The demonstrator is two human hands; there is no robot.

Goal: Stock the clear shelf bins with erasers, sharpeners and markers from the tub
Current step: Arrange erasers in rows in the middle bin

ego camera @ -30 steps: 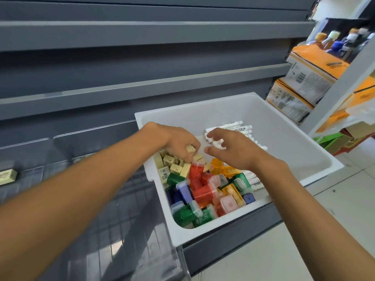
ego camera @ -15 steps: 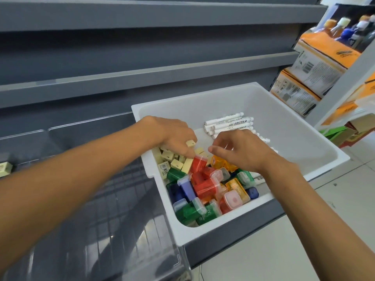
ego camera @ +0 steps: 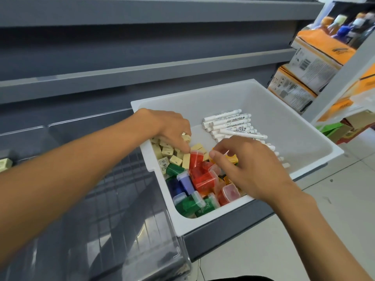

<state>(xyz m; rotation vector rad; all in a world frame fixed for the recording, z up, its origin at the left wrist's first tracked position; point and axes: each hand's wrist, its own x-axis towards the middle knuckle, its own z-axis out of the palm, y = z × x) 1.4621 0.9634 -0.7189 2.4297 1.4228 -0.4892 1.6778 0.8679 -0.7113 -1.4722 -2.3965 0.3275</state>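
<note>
Grey metal shelving (ego camera: 142,72): tiers stacked up the wall, front lips paler than the panels between them.
Floor (ego camera: 253,244): pale tiles with thin dark joints and a few small specks.
Neighbouring rack, far right: slanting white upright (ego camera: 345,63); orange-and-white packs (ego camera: 316,55) stacked two high; blurred bottles (ego camera: 345,25) above them; green box (ego camera: 328,128) and brown cartons (ego camera: 359,126) low, near the floor.
Light: bright, even, with soft shadows.

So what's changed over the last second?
Right hand came down from beside the markers onto the sharpeners, curling over a yellow sharpener; a firm grip isn't clear. Left hand stays in the erasers, still pinching one eraser. Tub and contents unchanged.
</note>
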